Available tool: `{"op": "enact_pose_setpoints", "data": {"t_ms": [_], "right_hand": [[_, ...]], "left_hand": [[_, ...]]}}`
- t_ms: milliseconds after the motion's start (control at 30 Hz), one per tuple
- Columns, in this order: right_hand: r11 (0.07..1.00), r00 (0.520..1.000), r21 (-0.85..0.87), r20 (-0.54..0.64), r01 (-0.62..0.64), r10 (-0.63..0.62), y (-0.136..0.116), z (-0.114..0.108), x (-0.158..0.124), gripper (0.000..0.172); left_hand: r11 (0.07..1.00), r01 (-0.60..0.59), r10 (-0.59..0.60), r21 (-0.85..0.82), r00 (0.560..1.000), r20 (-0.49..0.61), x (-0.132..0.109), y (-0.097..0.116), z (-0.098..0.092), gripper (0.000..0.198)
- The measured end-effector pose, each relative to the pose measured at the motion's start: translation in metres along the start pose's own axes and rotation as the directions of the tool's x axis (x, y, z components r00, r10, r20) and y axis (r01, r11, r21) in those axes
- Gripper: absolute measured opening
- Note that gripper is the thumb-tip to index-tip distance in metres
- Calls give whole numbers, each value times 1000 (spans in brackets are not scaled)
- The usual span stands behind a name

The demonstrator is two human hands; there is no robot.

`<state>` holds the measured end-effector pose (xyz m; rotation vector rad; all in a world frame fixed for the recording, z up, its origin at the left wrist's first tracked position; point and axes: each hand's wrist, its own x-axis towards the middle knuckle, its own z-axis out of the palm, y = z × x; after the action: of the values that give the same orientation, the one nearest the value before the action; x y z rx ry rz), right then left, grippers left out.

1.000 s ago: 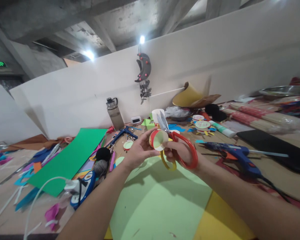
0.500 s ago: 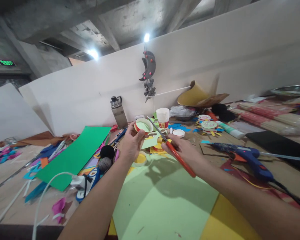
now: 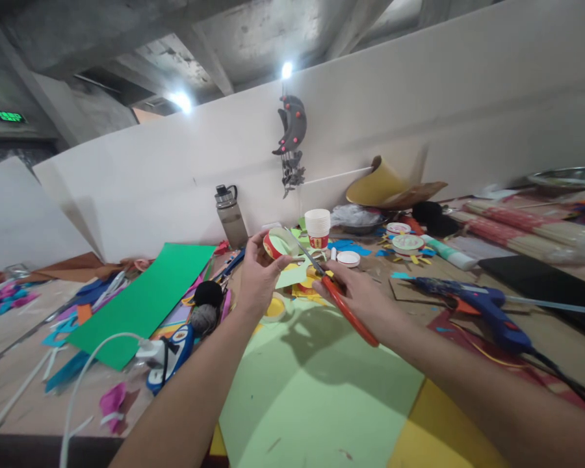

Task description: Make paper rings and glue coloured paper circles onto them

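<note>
My left hand (image 3: 258,279) is closed around a short red-and-white paper cup piece (image 3: 272,247), with light green paper at its round face. The thumb lies along its near side. My right hand (image 3: 363,299) grips scissors (image 3: 345,308) by their orange-red handles, blades pointing up and left beside the cup piece. From here I cannot tell whether the blades touch it. Below both hands hangs or lies a light green paper scrap (image 3: 291,277), near some yellow pieces. A large light green sheet (image 3: 316,390) covers the table in front of me, crossed by the hands' shadow.
Stacked paper cups (image 3: 317,229) and a bottle (image 3: 231,218) stand toward the white wall panel. At right lies a blue glue gun (image 3: 487,309) with its cable. On the left are a green sheet (image 3: 151,299), a power strip (image 3: 173,361) and a white cord.
The cup piece has tilted in my left hand, showing more of its red side. The scissors and right hand have shifted slightly left.
</note>
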<state>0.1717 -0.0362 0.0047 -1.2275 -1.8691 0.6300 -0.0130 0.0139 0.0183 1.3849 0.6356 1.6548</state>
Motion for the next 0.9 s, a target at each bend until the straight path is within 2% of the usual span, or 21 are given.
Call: {"op": "enact_pose_setpoints", "data": {"t_ms": [333, 600, 733, 900], "right_hand": [[1000, 1000, -12, 1, -19, 19, -3, 1, -1, 27], [993, 1000, -119, -16, -26, 24, -4, 3, -1, 36], [989, 1000, -146, -30, -7, 3, -6, 3, -1, 35], [976, 998, -218, -54, -23, 12, -6, 3, -2, 34]], "left_hand": [[1000, 0, 0, -12, 1000, 2, -1, 1, 2, 62], [992, 67, -70, -110, 997, -28, -1, 6, 4, 60], [980, 100, -113, -174, 991, -65, -1, 13, 7, 59], [979, 96, -105, -181, 994, -38, 0, 17, 6, 52]]}}
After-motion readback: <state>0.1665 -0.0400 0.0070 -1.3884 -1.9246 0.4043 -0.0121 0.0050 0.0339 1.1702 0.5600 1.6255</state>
